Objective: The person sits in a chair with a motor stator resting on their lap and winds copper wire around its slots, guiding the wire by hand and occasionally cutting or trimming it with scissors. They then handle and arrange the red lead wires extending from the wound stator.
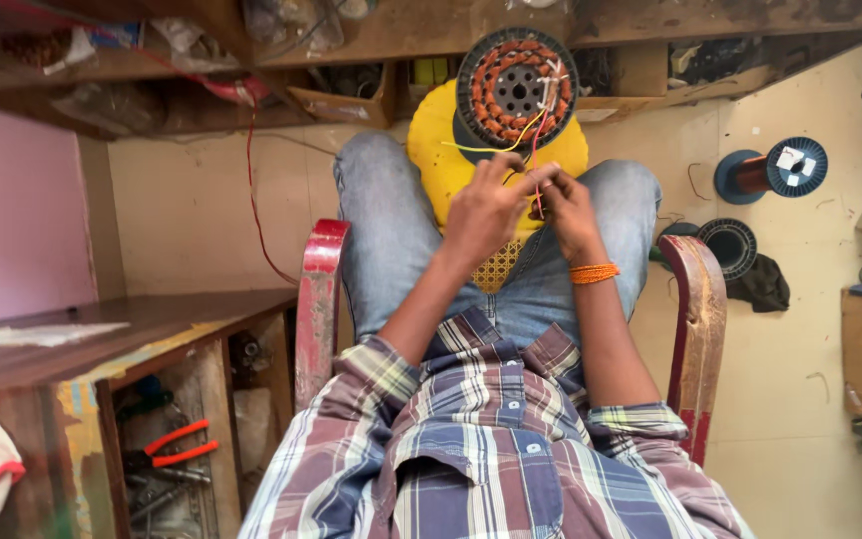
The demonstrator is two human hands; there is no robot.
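Observation:
A round motor stator (516,88) with copper windings rests on a yellow stool (441,150) between my knees. Thin yellow, red and white lead wires (534,135) run from it down to my hands. My left hand (486,205) pinches the wire ends with fingers closed. My right hand (563,208), with an orange thread band at the wrist, also grips the wires, touching the left hand. Both hands hover over my lap in blue jeans, just in front of the stator.
I sit in a chair with red arms (319,299). A wooden table (102,339) stands at left with red-handled pliers (180,444) on its shelf. A spool of copper wire (772,170) and a black ring (728,245) lie on the floor at right. Cluttered shelves (351,60) face me.

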